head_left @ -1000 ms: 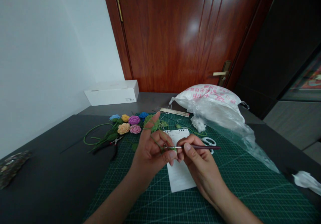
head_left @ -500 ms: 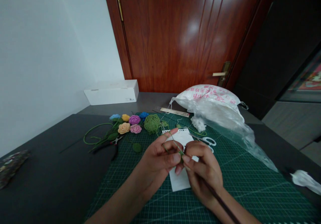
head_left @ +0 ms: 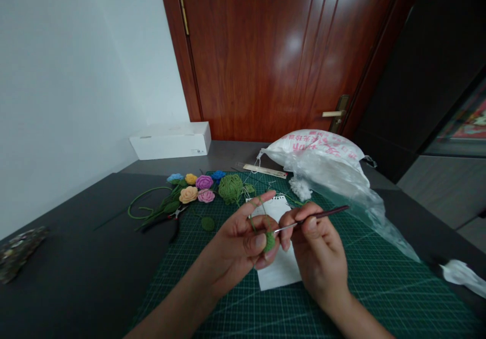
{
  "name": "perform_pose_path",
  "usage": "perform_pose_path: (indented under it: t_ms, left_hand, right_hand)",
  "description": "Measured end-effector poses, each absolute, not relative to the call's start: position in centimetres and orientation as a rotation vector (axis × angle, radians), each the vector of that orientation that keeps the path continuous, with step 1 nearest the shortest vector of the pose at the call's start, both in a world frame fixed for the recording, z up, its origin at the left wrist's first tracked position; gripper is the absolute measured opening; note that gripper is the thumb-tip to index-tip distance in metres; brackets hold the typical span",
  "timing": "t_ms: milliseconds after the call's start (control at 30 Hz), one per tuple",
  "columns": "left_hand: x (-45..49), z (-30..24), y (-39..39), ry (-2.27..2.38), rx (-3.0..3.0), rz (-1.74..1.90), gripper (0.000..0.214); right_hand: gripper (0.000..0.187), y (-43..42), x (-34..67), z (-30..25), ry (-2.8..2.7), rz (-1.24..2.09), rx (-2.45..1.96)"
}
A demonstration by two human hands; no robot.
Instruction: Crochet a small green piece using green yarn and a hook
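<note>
Your left hand (head_left: 243, 240): half curled, thumb and fingers pinching a small green crochet piece (head_left: 270, 244); forefinger raised, green yarn strand (head_left: 265, 212) running over it down to the piece. Your right hand (head_left: 322, 248): closed around the dark handle of a hook (head_left: 322, 214), thumb on top, metal shaft pointing left. Hook tip at the piece's upper edge; too small to tell whether it sits in a loop. Both hands above the paper sheet (head_left: 279, 273), which lies on the green mat (head_left: 379, 288). Left of the sheet, a leaf (head_left: 207, 223) lies on the mat; beyond it, a ball of yarn (head_left: 230, 188) and, just beside that, crochet flowers (head_left: 189, 195). Pliers (head_left: 175, 218) nearer you than the flowers. Farther out: white fluff (head_left: 301, 188), big bag (head_left: 319, 146), white box (head_left: 170, 141) near the door (head_left: 250, 50)
</note>
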State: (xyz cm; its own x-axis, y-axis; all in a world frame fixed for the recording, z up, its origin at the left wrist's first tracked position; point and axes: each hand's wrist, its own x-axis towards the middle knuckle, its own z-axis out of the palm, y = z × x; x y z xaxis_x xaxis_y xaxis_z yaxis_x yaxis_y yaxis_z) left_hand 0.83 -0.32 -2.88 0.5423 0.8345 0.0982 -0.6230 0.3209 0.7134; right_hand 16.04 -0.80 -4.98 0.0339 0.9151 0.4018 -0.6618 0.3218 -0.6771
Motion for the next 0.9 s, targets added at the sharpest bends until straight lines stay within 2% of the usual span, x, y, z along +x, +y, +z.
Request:
perform_pose_path:
  t_ms: [233, 300, 433, 500, 633, 900]
  left_hand:
    - [0.9, -3.4, 0.4, 0.380, 0.887, 1.094, 0.070]
    - [0.9, -3.6, 0.8, 0.445, 0.992, 1.151, 0.069]
    - [1.0, -4.0, 1.4, 0.507, 1.097, 1.207, 0.072]
    - [1.1, -4.1, 1.6, 0.533, 1.116, 1.205, 0.075]
    - [1.2, -4.3, 1.7, 0.567, 1.126, 1.220, 0.074]
    - [1.1, -3.6, 2.6, 0.491, 1.080, 1.193, 0.069]
  right_hand:
    - [0.021, 0.0, 16.2, -5.3, -0.842, 1.485, -0.420]
    - [0.020, 0.4, 16.1, -5.7, -0.922, 1.425, -0.427]
    - [0.012, 1.4, 16.4, -6.3, -1.234, 1.003, -0.506]
    - [0.010, 1.9, 16.7, -6.5, -1.320, 0.893, -0.534]
    - [0.009, 2.6, 17.1, -6.8, -1.309, 0.907, -0.576]
    - [0.019, 3.8, 16.6, -7.2, -1.204, 0.996, -0.545]
